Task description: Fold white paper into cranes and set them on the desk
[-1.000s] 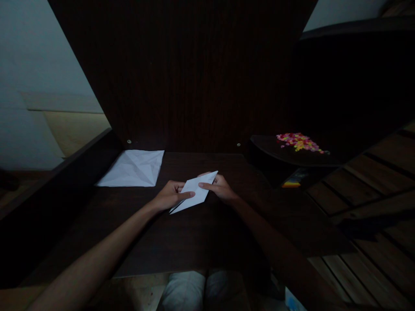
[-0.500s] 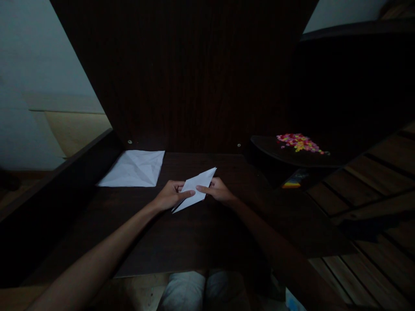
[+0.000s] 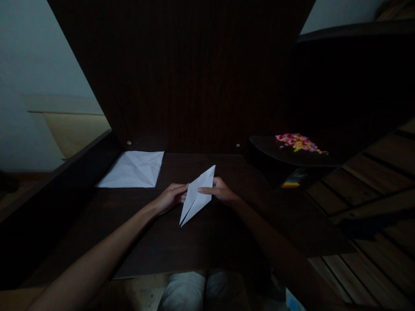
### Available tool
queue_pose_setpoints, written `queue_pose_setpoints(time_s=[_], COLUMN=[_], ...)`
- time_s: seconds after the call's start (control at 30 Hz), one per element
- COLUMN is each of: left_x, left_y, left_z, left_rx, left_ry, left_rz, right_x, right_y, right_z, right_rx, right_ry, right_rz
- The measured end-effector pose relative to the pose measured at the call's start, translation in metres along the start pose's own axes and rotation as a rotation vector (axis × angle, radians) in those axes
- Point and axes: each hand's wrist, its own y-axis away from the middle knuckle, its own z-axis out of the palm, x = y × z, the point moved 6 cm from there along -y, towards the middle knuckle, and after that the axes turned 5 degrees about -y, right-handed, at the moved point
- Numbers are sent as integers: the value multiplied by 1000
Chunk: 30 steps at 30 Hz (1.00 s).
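A white folded paper (image 3: pixel 197 196), a long diamond with a slit running up from its lower point, is held above the dark desk (image 3: pixel 207 242). My right hand (image 3: pixel 220 190) pinches it from the right, thumb lying across its face and fingers behind. At the paper's left edge is my left hand (image 3: pixel 171 198), its thumb along the edge and its fingertips partly hidden behind the paper. To the left, a flat stack of creased white paper (image 3: pixel 132 168) lies on the desk.
A pile of small pink, red and yellow pieces (image 3: pixel 298 142) sits on a curved dark shelf (image 3: pixel 262 144) at right. Below it is a rainbow-coloured item (image 3: pixel 292 183). A raised side board (image 3: pixel 65 185) borders the desk's left, and a tall back panel (image 3: pixel 181 77) rises behind.
The folded paper has turned more upright, its lower point swinging right and down, and the slit now shows. My left thumb has moved off the paper's face to its edge.
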Motion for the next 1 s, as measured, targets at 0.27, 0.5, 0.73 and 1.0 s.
queue_pose_setpoints(time_s=[0.27, 0.5, 0.73, 1.0], left_x=[11, 9, 12, 8], left_y=[6, 5, 6, 3], left_z=[7, 4, 5, 4], left_rx=[-51, -24, -46, -93], left_ry=[-169, -274, -376, -453], left_rz=[79, 46, 68, 107], right_x=[2, 3, 2, 1], right_y=[0, -1, -2, -5], right_z=[0, 2, -4, -6], right_rx=[19, 47, 135, 128], right_ry=[33, 15, 31, 41], right_rz=[15, 16, -16, -66])
